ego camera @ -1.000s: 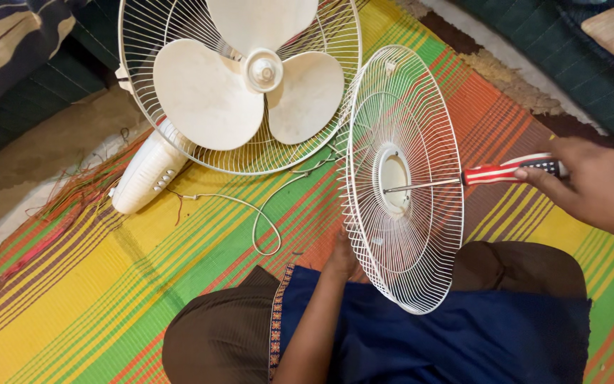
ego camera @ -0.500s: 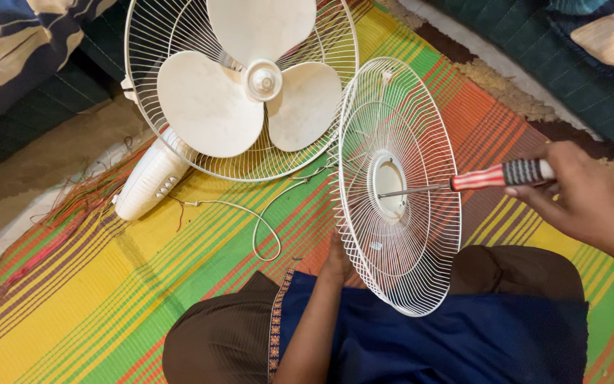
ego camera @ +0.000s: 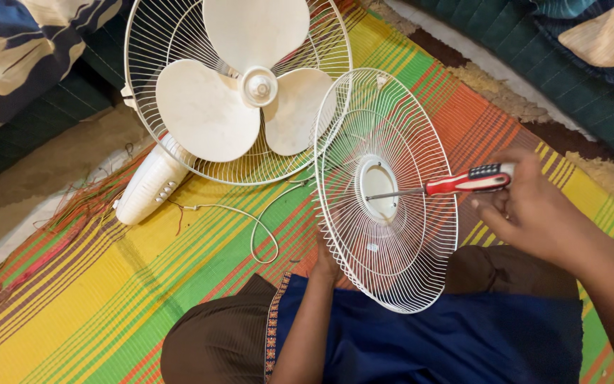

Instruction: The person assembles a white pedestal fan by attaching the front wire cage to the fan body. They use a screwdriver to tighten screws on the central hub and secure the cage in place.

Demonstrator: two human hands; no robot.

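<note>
Striped mat point(ego camera: 143, 284): right hand point(ego camera: 534, 213) grips screwdriver point(ego camera: 463, 183); left hand point(ego camera: 327, 262), seemingly clasping grille point(ego camera: 385, 235).

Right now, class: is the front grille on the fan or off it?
Off: the front grille stands apart in the left hand, leaving the fan blades uncovered.

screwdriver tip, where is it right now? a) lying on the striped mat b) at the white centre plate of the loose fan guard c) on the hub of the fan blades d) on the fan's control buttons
b: the right hand holds the red-handled screwdriver with its shaft reaching to the white centre plate of the loose fan guard, which the left hand steadies at its lower rim.
</note>
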